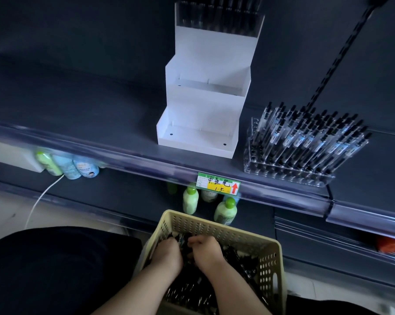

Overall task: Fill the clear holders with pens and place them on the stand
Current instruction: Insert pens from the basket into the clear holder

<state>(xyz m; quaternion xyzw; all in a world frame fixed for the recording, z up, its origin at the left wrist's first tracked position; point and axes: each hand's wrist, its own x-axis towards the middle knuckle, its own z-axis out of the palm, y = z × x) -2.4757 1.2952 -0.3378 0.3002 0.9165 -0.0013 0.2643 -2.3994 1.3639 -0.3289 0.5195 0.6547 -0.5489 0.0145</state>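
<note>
A beige perforated basket (270,264) full of loose black pens (235,258) sits low in the head view. Both hands are down inside it among the pens. My left hand (168,253) curls its fingers around a bunch of pens, and my right hand (206,250) grips pens beside it. On the dark shelf above stands a white three-tier stand (205,105); its top tier holds a clear holder of pens (219,17), the two lower tiers are bare. To its right a clear holder (289,171) stands filled with many pens (310,137).
A clear price rail with a green and yellow label (218,184) runs along the shelf edge. Under the shelf stand green-capped bottles (225,211) and pastel bottles (67,165). A white cable (40,198) hangs at left. A dark garment (55,269) fills the lower left.
</note>
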